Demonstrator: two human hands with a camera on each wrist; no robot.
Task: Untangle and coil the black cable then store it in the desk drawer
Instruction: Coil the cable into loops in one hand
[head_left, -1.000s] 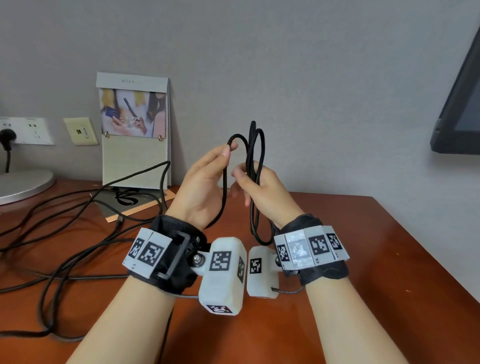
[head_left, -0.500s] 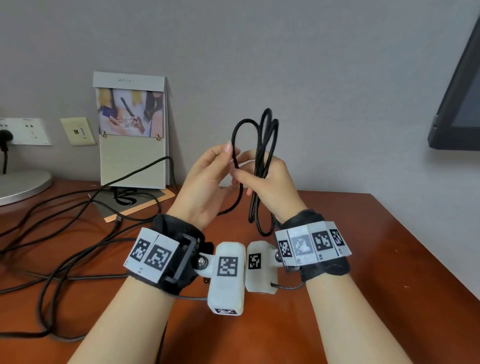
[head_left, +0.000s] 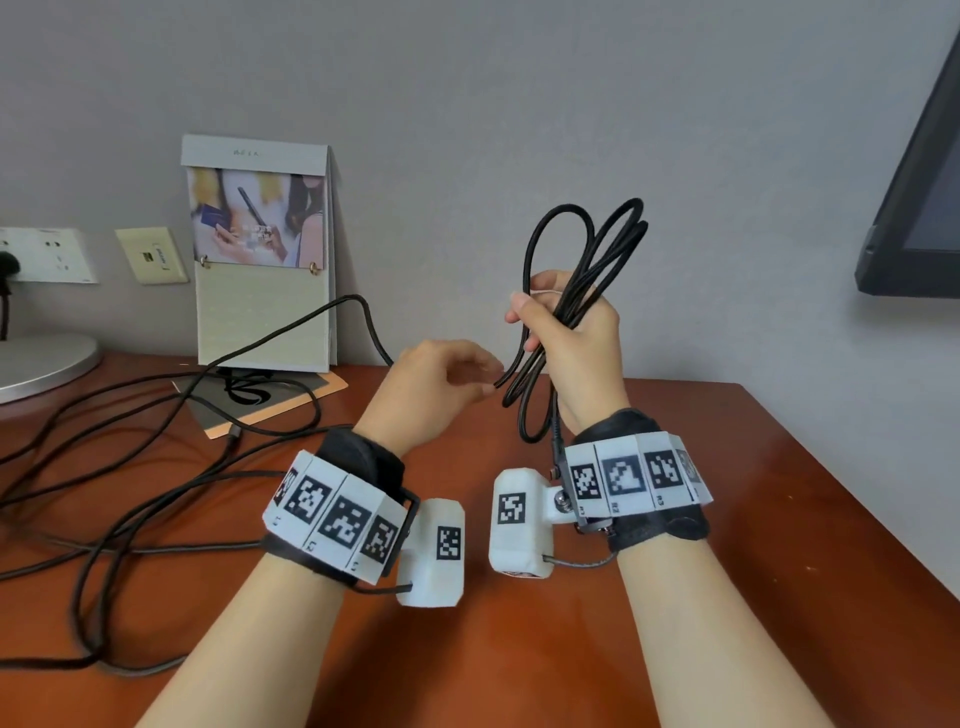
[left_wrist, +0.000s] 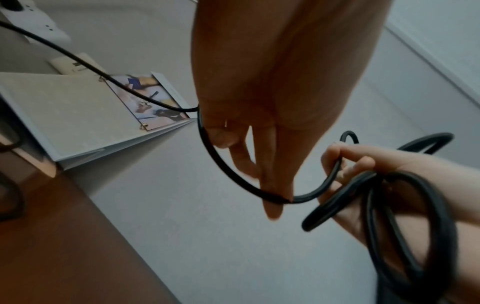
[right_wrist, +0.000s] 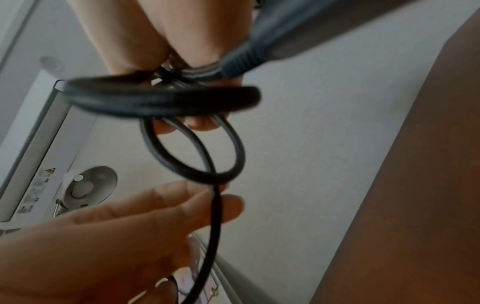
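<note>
My right hand grips the coiled part of the black cable upright above the desk, with several loops sticking up past the fist and hanging below it. A plug end hangs by my right wrist. My left hand is lower and to the left, fingers curled round the loose strand that leaves the coil. In the left wrist view the strand curves across my thumb and fingertips toward the right hand. In the right wrist view the coil lies under my fingers, above the left hand. No drawer is in view.
The cable's loose length trails left over the brown desk among other dark cables. A desk calendar leans on the wall, with a round grey base and wall sockets at far left. A monitor edge hangs at right.
My right hand has lifted the coil up and to the right. My left hand has dropped away from it and slid down along the loose strand.
</note>
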